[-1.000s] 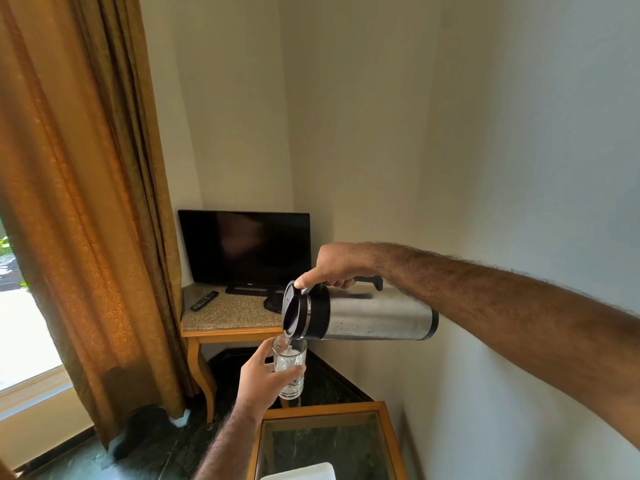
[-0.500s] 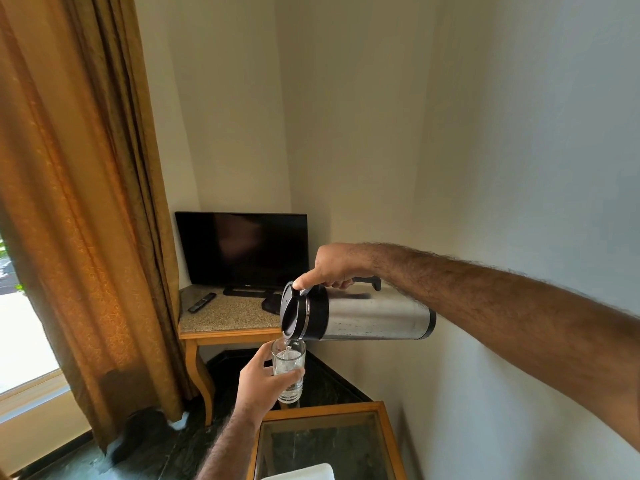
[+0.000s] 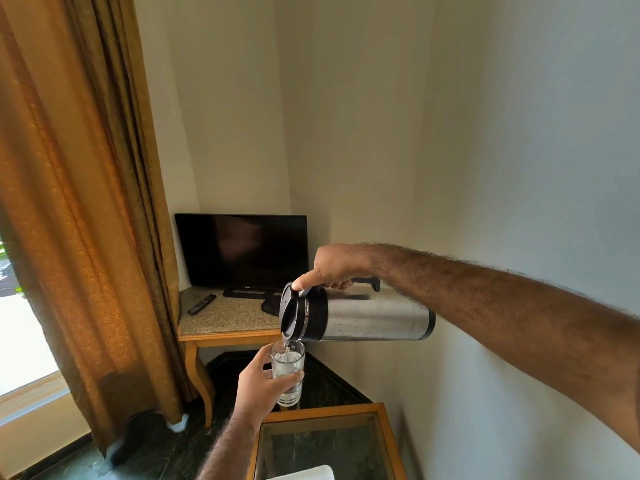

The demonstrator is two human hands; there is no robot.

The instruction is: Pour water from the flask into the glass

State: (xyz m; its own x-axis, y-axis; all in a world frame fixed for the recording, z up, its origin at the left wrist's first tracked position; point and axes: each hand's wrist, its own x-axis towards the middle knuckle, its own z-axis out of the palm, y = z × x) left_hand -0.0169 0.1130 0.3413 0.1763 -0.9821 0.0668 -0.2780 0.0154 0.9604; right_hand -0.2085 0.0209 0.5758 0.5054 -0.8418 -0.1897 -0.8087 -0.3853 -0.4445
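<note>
1 glass-topped wooden table (image 3: 389, 441) nearest, white item at its near edge, unclear what. Above it, left hand (image 3: 261, 381) wraps 1 clear glass (image 3: 288, 374), held in air, mostly full. 1 steel flask (image 3: 367, 318) tipped level right above the glass, spout just over the rim, thin stream running in. Right hand (image 3: 334, 266) clenched on the flask's black handle, thumb on the lid lever. Behind: 1 stone-topped desk (image 3: 221, 318) with 1 remote (image 3: 201, 304) and 1 dark TV (image 3: 242, 252). 1 orange curtain (image 3: 83, 202) at left.
</note>
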